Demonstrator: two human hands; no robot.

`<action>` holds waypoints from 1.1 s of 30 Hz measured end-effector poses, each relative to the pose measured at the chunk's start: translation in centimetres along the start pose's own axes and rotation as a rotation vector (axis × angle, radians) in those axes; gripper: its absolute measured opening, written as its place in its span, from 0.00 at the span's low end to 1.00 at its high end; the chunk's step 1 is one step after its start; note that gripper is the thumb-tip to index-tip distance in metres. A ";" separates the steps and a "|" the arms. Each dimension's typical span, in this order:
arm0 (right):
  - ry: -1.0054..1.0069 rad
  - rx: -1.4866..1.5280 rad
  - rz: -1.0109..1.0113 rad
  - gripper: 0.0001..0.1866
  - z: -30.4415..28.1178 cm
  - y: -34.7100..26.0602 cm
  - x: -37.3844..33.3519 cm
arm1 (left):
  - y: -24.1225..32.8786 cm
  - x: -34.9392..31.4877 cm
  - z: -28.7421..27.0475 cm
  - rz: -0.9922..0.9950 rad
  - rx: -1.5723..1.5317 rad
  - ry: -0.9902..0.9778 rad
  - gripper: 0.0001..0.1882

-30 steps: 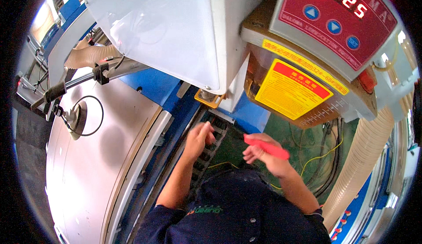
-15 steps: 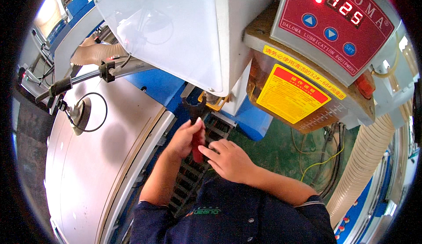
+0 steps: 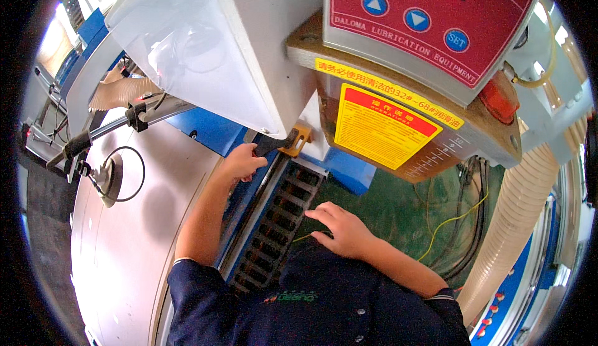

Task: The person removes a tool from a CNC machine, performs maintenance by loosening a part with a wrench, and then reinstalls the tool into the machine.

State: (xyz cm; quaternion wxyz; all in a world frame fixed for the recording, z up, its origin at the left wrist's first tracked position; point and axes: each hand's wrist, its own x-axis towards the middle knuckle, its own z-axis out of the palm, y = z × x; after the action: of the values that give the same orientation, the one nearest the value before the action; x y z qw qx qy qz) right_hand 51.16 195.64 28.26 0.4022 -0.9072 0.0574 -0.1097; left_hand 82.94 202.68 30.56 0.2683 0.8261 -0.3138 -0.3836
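Observation:
My left hand (image 3: 243, 161) is closed around a dark-headed spanner (image 3: 272, 145), whose red handle is hidden in the grip. The spanner lies sideways, its head pointing right, close to a yellow bracket (image 3: 300, 140) under the white machine housing (image 3: 274, 41). Whether the head touches the bracket I cannot tell. My right hand (image 3: 339, 226) hovers without a load, fingers apart, right of a black slotted cable chain (image 3: 265, 237).
A pale panel (image 3: 131, 240) with a round suction cup (image 3: 112, 178) fills the left. At upper right hangs a lubrication unit (image 3: 398, 128) with a red control face. A ribbed hose (image 3: 517, 215) and loose cables (image 3: 476, 215) run down the right side.
My left hand has moved left and up, turning the spanner from upright to sideways. My right hand has drawn away from the handle, to the right and down. The view has shifted somewhat.

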 end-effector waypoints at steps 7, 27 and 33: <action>-0.009 0.034 0.024 0.23 0.5 0.4 -0.8 | 3.0 0.9 -3.4 0.047 0.404 -0.055 0.22; 0.040 0.031 0.107 0.21 0.2 0.5 -2.4 | -1.8 10.6 -4.5 0.652 0.840 0.088 0.14; 0.045 0.041 0.128 0.21 0.1 0.8 -2.6 | 2.1 5.8 -4.3 0.562 0.791 0.090 0.14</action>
State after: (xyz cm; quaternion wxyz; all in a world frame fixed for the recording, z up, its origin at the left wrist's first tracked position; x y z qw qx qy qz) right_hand 48.61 195.69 27.21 0.4256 -0.8904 0.1221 -0.1054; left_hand 88.64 197.95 31.69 0.0403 0.7637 -0.6346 -0.1112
